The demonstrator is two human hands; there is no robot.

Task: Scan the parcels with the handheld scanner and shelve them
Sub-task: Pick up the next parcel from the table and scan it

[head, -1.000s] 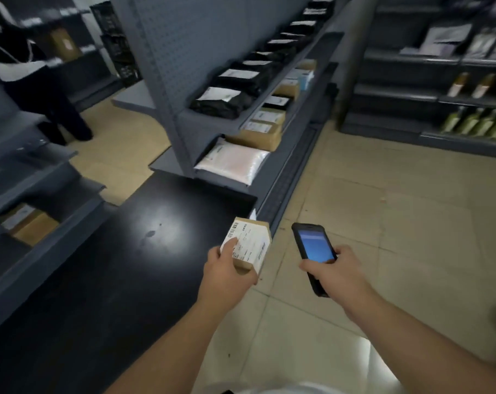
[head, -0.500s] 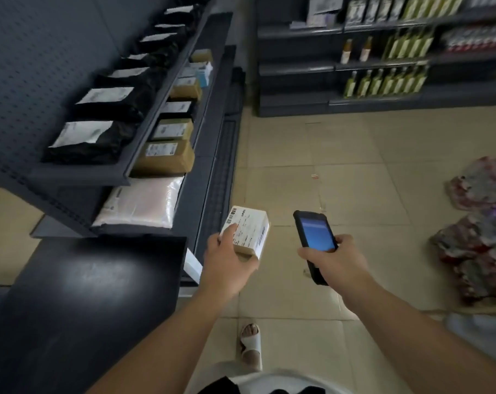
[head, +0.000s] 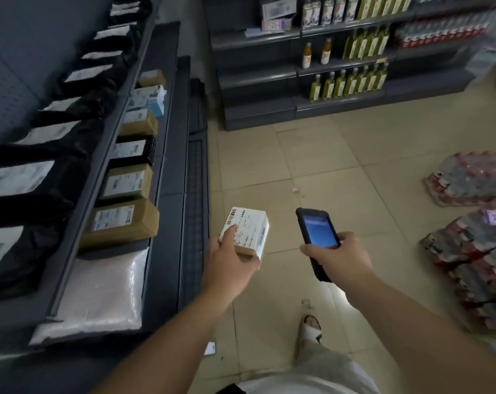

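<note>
My left hand [head: 227, 261] grips a small cardboard parcel [head: 251, 230] with a white barcode label on top, held over the floor just right of the shelving. My right hand [head: 336, 257] holds the black handheld scanner [head: 316, 237], its blue screen lit and facing up, a short gap to the right of the parcel. The grey shelf unit [head: 167, 172] on the left carries brown boxes [head: 122, 223], a white padded bag [head: 99, 297] and black bagged parcels [head: 36, 183] on the tier above.
Tiled floor [head: 312, 155] stretches ahead. A dark shelf rack with bottles [head: 352, 81] stands at the back. Shrink-wrapped bottle packs [head: 474, 251] lie on the floor at right. My sandalled foot [head: 310, 327] shows below.
The view has swung right and moved along the shelf unit; the black counter has left the view. Both hands keep their hold on parcel and scanner, side by side.
</note>
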